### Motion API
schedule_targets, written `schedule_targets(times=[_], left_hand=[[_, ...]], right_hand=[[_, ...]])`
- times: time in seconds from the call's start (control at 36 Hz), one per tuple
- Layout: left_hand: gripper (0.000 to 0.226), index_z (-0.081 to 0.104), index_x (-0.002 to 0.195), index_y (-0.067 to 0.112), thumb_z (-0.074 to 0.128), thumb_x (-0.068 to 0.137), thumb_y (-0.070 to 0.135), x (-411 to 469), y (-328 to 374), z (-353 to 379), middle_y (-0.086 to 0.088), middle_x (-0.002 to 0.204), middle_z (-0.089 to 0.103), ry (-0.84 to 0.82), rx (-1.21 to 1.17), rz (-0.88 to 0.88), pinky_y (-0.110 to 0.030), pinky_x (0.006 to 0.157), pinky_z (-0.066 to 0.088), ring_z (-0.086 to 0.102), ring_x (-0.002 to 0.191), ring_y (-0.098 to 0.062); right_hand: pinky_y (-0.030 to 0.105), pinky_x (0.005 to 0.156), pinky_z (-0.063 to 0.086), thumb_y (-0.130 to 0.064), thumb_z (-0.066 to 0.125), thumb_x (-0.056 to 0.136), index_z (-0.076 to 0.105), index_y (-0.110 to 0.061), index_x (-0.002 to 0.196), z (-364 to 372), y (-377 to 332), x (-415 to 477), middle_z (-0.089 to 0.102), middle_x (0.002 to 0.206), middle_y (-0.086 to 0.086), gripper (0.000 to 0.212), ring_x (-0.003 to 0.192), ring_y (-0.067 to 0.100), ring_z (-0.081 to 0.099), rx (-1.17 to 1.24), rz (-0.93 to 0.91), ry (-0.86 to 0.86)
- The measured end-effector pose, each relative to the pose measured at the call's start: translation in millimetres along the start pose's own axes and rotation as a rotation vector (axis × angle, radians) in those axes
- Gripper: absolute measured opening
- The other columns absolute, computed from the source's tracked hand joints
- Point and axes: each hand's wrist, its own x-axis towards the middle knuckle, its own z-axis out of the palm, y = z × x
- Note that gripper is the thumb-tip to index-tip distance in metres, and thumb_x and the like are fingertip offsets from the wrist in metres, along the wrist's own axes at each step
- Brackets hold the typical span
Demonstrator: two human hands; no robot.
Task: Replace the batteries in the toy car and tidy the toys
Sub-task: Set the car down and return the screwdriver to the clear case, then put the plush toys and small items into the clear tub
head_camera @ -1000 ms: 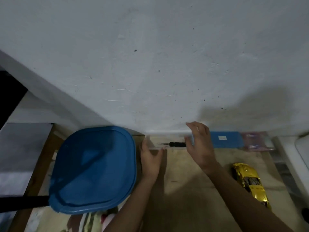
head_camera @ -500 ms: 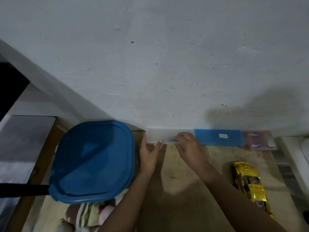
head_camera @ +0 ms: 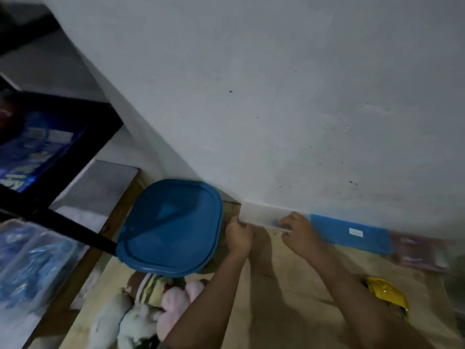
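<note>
Both hands are on a long clear box (head_camera: 260, 214) that lies along the foot of the wall (head_camera: 276, 96), at the back of the wooden counter (head_camera: 289, 298). The left hand (head_camera: 238, 235) has its grip closed on the box's left end, fingers curled round the corner. The right hand (head_camera: 299, 231) has its grip closed on the front edge near the box's right end. The picture is blurred there, so this looks like a pinch but is not sharp enough to be sure.

A flat blue lid (head_camera: 349, 234) lies against the wall just right of that hand, with a pink packet (head_camera: 420, 250) beyond it. The yellow toy car (head_camera: 387, 295) sits on the counter to the right of the right forearm, well apart from the box. A big blue tub lid (head_camera: 171, 227) is just beside the left hand, and soft toys (head_camera: 151, 308) lie heaped in front of it.
</note>
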Motion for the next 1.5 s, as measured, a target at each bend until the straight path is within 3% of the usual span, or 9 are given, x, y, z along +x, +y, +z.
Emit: schedule_targets(times=[0.25, 0.39, 0.53, 0.67, 0.86, 1.03, 1.19, 1.33, 1.5], left_hand=[[0.045, 0.045, 0.136, 0.009, 0.054, 0.093, 0.019, -63, -15, -52, -0.008, 0.134, 0.047, -0.115, 0.226, 0.409, -0.018, 0.096, 0.036, 0.046, 0.119, -0.014], [0.036, 0.051, 0.128, 0.02, 0.055, 0.093, 0.013, -98, -37, -129, 0.005, 0.121, 0.051, 0.095, 0.052, 0.511, -0.009, 0.095, 0.039, 0.05, 0.114, -0.004], [0.04, 0.049, 0.129, 0.02, 0.059, 0.091, 0.014, -96, -69, -213, 0.007, 0.124, 0.049, 0.308, -0.178, 0.387, 0.0, 0.083, 0.04, 0.048, 0.116, -0.005], [0.051, 0.042, 0.12, 0.035, 0.071, 0.082, 0.017, -68, -91, -266, 0.026, 0.114, 0.046, 0.157, -0.186, 0.353, -0.01, 0.091, 0.033, 0.048, 0.105, 0.009], [0.082, 0.029, 0.132, 0.031, 0.081, 0.071, 0.013, -12, -134, -297, 0.015, 0.132, 0.045, -0.204, -0.179, 0.268, -0.001, 0.088, 0.038, 0.045, 0.119, 0.006], [0.09, 0.039, 0.139, 0.016, 0.087, 0.063, 0.015, 22, -152, -307, 0.001, 0.136, 0.053, -0.4, -0.201, 0.324, -0.035, 0.106, 0.041, 0.048, 0.128, -0.014], [0.088, 0.033, 0.141, 0.012, 0.073, 0.068, -0.016, 28, -154, -307, -0.001, 0.131, 0.056, -0.454, -0.324, 0.279, -0.019, 0.086, 0.05, 0.058, 0.115, -0.006], [0.078, 0.041, 0.133, 0.017, 0.073, 0.069, -0.014, 27, -151, -304, 0.005, 0.119, 0.062, -0.466, -0.38, 0.258, -0.022, 0.083, 0.053, 0.063, 0.105, -0.005], [0.059, 0.053, 0.122, 0.025, 0.078, 0.073, 0.005, 26, -142, -299, 0.004, 0.114, 0.067, -0.434, -0.356, 0.309, -0.027, 0.089, 0.052, 0.063, 0.108, -0.014]], right_hand=[[0.029, 0.097, 0.045, -0.002, 0.053, 0.085, 0.068, -0.014, 0.103, -11, -22, -15, 0.064, 0.115, 0.004, 0.026, 0.106, 0.019, 0.059, -0.02, -0.169, -0.144], [0.029, 0.088, 0.049, -0.003, 0.053, 0.086, 0.066, -0.02, 0.088, -5, -74, -31, 0.065, 0.098, -0.001, 0.022, 0.094, 0.017, 0.061, -0.011, -0.303, -0.109], [0.03, 0.088, 0.05, -0.004, 0.052, 0.087, 0.068, -0.011, 0.094, 30, -140, -44, 0.066, 0.101, 0.002, 0.018, 0.094, 0.016, 0.062, 0.015, -0.404, -0.124], [0.017, 0.083, 0.044, -0.011, 0.05, 0.092, 0.065, -0.014, 0.104, 82, -192, -56, 0.062, 0.109, -0.001, 0.02, 0.097, 0.01, 0.056, 0.008, -0.43, -0.197], [0.014, 0.085, 0.042, -0.008, 0.05, 0.093, 0.062, -0.005, 0.11, 153, -248, -60, 0.06, 0.112, 0.011, 0.022, 0.096, 0.014, 0.054, 0.027, -0.356, -0.265], [0.029, 0.091, 0.046, -0.021, 0.061, 0.088, 0.06, -0.006, 0.112, 182, -280, -52, 0.055, 0.111, 0.01, 0.028, 0.099, 0.019, 0.054, -0.037, -0.323, -0.204], [0.032, 0.077, 0.044, -0.027, 0.065, 0.082, 0.055, -0.004, 0.109, 195, -302, -52, 0.051, 0.108, 0.012, 0.036, 0.098, 0.028, 0.053, -0.384, -0.322, -0.102], [0.038, 0.076, 0.046, -0.02, 0.06, 0.084, 0.057, -0.001, 0.102, 196, -317, -51, 0.056, 0.106, 0.018, 0.027, 0.095, 0.035, 0.057, -0.572, -0.322, -0.086], [0.031, 0.062, 0.037, -0.025, 0.062, 0.081, 0.047, -0.012, 0.075, 185, -313, -52, 0.052, 0.081, 0.01, 0.021, 0.077, 0.027, 0.054, -0.479, -0.312, -0.065]])
